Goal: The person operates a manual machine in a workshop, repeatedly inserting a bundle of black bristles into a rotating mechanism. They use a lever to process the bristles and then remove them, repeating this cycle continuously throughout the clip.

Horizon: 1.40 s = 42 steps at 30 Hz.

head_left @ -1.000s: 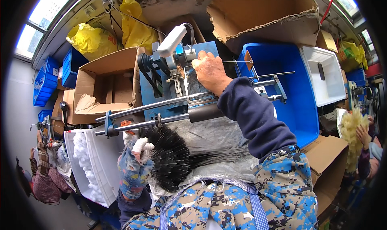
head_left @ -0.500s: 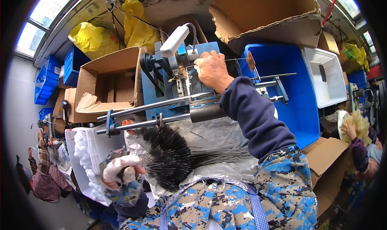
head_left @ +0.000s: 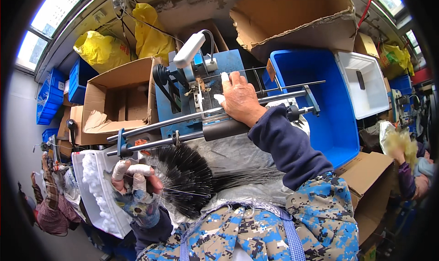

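My left hand (head_left: 137,178), its fingertips wrapped in white tape, is curled beside a fan-shaped bundle of thin black strands (head_left: 187,176) on my lap. Fine pale strands reach from the bundle toward those fingers; whether they pinch one cannot be made out. My right hand (head_left: 240,96), also taped at some fingertips, lies with fingers stretched over the sliding metal frame of a blue bench machine (head_left: 228,62). Its palm is just above a dark roller (head_left: 224,129) on two steel rods (head_left: 160,123). The machine's small metal clamp (head_left: 197,96) sits left of that hand.
Left of the machine stands an open cardboard box (head_left: 119,96); right, a large blue bin (head_left: 315,105) and a white tray (head_left: 370,91). A white bin (head_left: 98,192) with fluffy white material is beside my left arm. People work at both sides, one at a pale yellow bundle (head_left: 395,146).
My right hand has shifted slightly left and toward me, its fingers straightening, as the frame and roller slid left. My left hand has risen a little, its fingers turned up.
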Each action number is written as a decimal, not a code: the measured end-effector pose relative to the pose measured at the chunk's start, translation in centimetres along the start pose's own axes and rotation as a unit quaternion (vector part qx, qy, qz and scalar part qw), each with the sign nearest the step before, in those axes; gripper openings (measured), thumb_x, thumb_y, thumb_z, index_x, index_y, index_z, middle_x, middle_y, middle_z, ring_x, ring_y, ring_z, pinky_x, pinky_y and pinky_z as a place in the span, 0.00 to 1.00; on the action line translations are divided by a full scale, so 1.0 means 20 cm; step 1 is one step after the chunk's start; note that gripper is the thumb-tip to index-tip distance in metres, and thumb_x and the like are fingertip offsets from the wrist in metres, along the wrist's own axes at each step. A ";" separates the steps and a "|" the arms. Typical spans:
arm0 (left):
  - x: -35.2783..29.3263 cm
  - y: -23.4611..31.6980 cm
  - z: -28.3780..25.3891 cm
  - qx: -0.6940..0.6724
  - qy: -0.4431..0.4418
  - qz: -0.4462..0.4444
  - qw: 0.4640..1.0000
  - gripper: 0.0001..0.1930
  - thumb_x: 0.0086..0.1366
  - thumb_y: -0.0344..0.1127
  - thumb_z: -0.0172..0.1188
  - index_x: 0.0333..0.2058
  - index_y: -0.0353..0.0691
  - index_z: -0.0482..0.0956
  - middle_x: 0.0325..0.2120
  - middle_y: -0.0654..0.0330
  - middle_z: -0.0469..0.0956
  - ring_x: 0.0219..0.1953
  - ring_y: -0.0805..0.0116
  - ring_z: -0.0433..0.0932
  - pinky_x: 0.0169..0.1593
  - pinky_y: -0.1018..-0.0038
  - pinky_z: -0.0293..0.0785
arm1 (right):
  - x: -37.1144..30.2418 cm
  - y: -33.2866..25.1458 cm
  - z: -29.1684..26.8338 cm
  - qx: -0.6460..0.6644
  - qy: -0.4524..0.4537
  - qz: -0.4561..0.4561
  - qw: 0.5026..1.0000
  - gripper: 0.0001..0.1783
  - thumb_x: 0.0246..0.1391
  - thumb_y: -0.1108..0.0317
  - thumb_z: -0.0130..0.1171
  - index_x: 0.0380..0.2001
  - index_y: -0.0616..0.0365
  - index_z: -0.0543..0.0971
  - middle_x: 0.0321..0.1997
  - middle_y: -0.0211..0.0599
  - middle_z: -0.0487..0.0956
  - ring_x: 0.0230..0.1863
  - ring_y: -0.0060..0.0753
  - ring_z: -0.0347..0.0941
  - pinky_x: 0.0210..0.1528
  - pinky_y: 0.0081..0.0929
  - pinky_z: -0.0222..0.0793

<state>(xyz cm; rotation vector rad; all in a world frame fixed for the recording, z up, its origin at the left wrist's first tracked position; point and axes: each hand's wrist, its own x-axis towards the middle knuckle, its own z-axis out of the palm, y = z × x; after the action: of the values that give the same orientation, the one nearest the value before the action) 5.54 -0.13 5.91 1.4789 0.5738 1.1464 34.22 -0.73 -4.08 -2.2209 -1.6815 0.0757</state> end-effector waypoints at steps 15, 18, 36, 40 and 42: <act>0.02 -0.06 -0.24 0.023 -0.026 -0.025 0.999 0.20 0.64 0.30 0.45 0.56 0.41 0.59 0.34 0.49 0.76 0.18 0.67 0.74 0.15 0.78 0.70 | 0.01 0.02 -0.03 -0.034 -0.046 -0.044 0.997 0.26 0.43 0.60 0.59 0.41 0.69 0.68 0.39 0.47 0.65 0.39 0.42 0.67 0.37 0.34 0.67; 0.03 -0.09 -0.32 -0.049 -0.048 -0.031 0.997 0.21 0.65 0.29 0.44 0.57 0.42 0.58 0.40 0.49 0.74 0.22 0.65 0.75 0.18 0.74 0.74 | 0.02 0.12 -0.14 -0.051 0.050 -0.067 0.995 0.20 0.38 0.63 0.62 0.35 0.62 0.73 0.39 0.38 0.65 0.43 0.39 0.62 0.38 0.35 0.58; 0.04 -0.03 0.20 0.184 -0.047 0.085 0.978 0.19 0.60 0.28 0.52 0.50 0.36 0.64 0.32 0.52 0.75 0.26 0.65 0.75 0.30 0.74 0.72 | -0.41 -0.43 -0.36 0.610 -0.156 -0.161 0.760 0.19 0.47 0.67 0.59 0.38 0.65 0.65 0.27 0.44 0.67 0.26 0.44 0.67 0.30 0.31 0.65; -0.05 -0.05 0.10 0.096 -0.047 -0.004 0.994 0.15 0.58 0.32 0.55 0.45 0.36 0.70 0.34 0.54 0.75 0.37 0.67 0.74 0.42 0.74 0.69 | -0.38 -0.37 -0.40 0.594 -0.132 -0.145 0.780 0.20 0.45 0.80 0.56 0.44 0.66 0.70 0.34 0.48 0.76 0.36 0.38 0.75 0.39 0.23 0.69; -0.05 -0.14 -0.06 0.229 0.075 -0.051 0.969 0.13 0.61 0.34 0.54 0.43 0.35 0.70 0.31 0.56 0.76 0.31 0.72 0.74 0.37 0.76 0.70 | -0.33 -0.21 -0.38 0.440 0.038 -0.183 0.878 0.13 0.45 0.81 0.55 0.38 0.67 0.75 0.31 0.49 0.77 0.31 0.42 0.76 0.35 0.25 0.71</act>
<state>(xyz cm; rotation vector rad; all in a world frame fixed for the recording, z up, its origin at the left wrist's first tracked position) 4.81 0.27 2.85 1.7335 1.0628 1.0966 30.27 -7.76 3.21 -1.2033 -1.5458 0.5330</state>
